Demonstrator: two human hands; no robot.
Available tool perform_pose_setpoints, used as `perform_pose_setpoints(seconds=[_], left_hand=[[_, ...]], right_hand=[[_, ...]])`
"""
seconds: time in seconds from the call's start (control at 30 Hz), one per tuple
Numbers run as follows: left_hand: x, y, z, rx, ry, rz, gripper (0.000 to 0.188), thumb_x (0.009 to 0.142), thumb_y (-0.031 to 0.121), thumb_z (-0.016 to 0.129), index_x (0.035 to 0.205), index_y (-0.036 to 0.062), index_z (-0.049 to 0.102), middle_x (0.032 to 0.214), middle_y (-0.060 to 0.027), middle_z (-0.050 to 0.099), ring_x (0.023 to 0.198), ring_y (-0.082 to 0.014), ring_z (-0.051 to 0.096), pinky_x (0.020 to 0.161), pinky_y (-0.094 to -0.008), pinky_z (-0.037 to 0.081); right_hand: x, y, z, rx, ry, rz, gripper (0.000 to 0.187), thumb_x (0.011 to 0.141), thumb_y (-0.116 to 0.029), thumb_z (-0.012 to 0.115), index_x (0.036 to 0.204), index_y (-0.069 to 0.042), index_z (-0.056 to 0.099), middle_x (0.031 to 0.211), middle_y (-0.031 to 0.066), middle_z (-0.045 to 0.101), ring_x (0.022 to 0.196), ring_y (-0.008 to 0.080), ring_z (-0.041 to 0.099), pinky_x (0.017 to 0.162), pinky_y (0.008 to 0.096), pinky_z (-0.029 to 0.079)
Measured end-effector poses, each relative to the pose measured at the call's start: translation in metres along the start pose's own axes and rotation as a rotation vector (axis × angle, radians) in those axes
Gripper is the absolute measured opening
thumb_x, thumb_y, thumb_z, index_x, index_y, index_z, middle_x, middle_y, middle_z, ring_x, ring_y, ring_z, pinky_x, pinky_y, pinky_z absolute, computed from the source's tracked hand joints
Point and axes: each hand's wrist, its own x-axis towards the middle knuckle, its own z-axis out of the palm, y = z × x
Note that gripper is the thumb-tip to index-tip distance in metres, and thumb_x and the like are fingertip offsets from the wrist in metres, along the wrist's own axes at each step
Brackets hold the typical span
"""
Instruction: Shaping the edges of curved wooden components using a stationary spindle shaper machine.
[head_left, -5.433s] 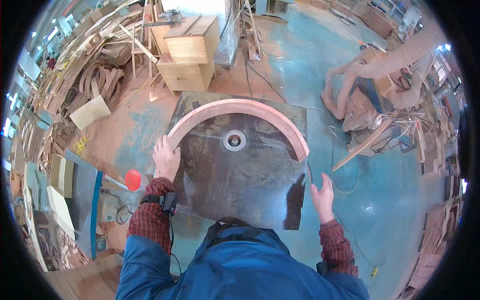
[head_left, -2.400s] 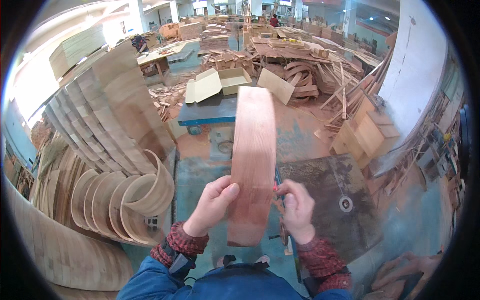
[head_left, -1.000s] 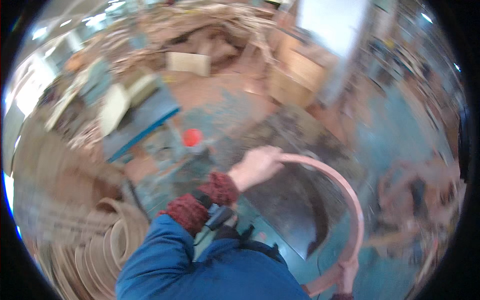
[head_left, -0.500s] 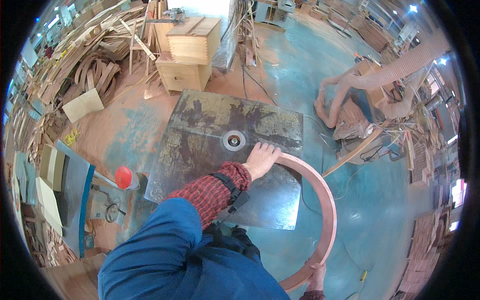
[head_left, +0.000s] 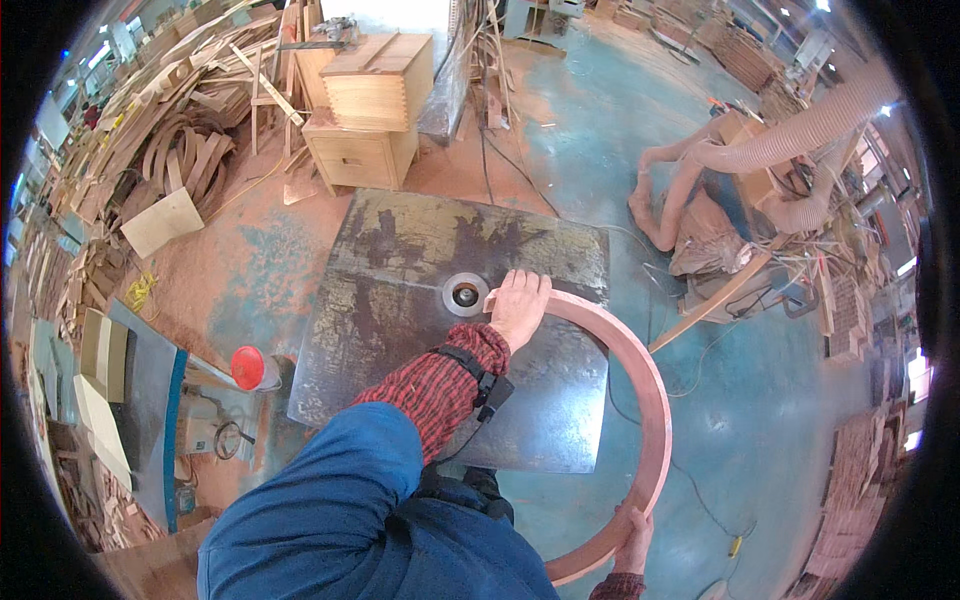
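Observation:
A curved wooden piece (head_left: pixel 648 385), shaped like a half ring, spans from the metal machine table (head_left: pixel 390 330) round to my right side. My left hand (head_left: pixel 520 305) is closed over its far end, just right of the round cutter opening (head_left: pixel 466 295) in the table. That end's tip shows beside the opening, with a small gap between them. Lower down, my right hand (head_left: pixel 633 540) grips the outer side of the curve, off the table's near right edge. Part of the right hand's fingers lies hidden behind the wood. A strapped device (head_left: pixel 488 385) sits on my left wrist.
Beyond the table stands a wooden cabinet with a drawer (head_left: pixel 360 155). Wide dust hoses (head_left: pixel 790 140) and a leaning board (head_left: pixel 710 300) are at the right. A red-topped bucket (head_left: pixel 248 368) stands left of the table. Scrap wood (head_left: pixel 180 130) is heaped at the far left.
The curved piece has turned slightly, and its far end now shows left of my left hand, by the cutter opening. My right hand has come up a little with the wood.

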Motion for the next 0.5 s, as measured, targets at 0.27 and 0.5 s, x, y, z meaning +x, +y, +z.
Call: perform_pose_setpoints(seconds=[0.27,0.5], left_hand=[[0.006,-0.016,0.003,-0.071,-0.022,-0.038,0.014,0.086,0.015,0.059,0.098,0.0085,0.063,0.095,-0.0104,0.063,0.101,-0.0296,0.064,0.098,-0.0444,0.046],[0.015,-0.031,0.003,-0.059,-0.003,-0.073,0.011,0.086,0.016,0.058,0.094,0.0095,0.063,0.092,-0.01,0.063,0.097,-0.0297,0.063,0.092,-0.043,0.048]], right_hand=[[-0.039,0.045,0.019,0.005,0.098,0.034,0.052,0.09,-0.031,0.068,0.13,-0.003,0.052,0.104,0.0089,0.062,0.094,0.0233,0.064,0.078,0.0382,0.055],[-0.068,0.064,0.03,-0.022,0.127,0.083,0.049,0.091,-0.03,0.068,0.13,-0.003,0.053,0.103,0.0088,0.063,0.091,0.0223,0.064,0.076,0.0369,0.055]])
